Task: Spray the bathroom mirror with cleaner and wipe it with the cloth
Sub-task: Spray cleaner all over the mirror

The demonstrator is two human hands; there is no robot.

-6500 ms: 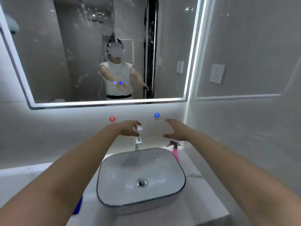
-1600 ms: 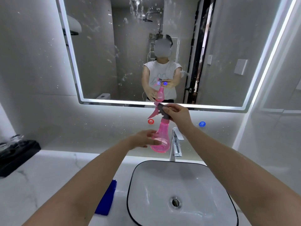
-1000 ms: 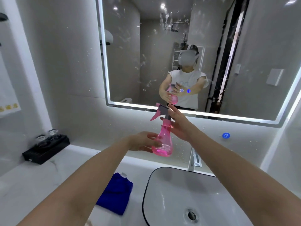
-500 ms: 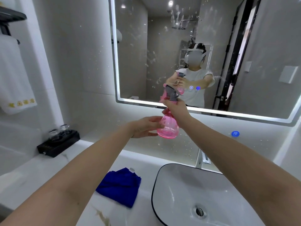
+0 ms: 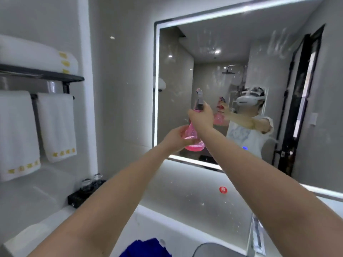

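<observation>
Lifting the pink spray bottle [image 5: 194,145] higher before the mirror [image 5: 259,58], the right hand [image 5: 200,117] keeps its grip curled round the neck, left hand [image 5: 173,140] cupping the base; spraying looks imminent.

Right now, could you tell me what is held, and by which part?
The spray bottle: right hand grips its neck by the trigger, left hand holds its round body.

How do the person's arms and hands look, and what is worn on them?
Both forearms are bare: no sleeves, gloves, watch or bracelet show near the left hand or the right hand. No rings can be made out. The lit-rimmed wall mirror reflects a white short-sleeved T-shirt with a pale print.
</observation>
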